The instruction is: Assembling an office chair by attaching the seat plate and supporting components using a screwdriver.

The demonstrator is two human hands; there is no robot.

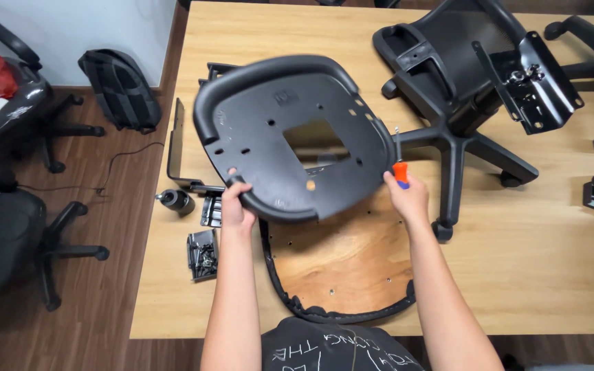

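While both hands lift it, black seat shell (290,130) tilted, left hand (236,206) clenching rim, right hand (407,196) pinching edge

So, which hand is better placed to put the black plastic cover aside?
Probably the left hand: it grips the rim of the black plastic seat cover fully. The right hand also holds an orange-handled screwdriver.

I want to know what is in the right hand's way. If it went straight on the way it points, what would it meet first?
Probably the black star base just beyond the right hand; depth is unclear.
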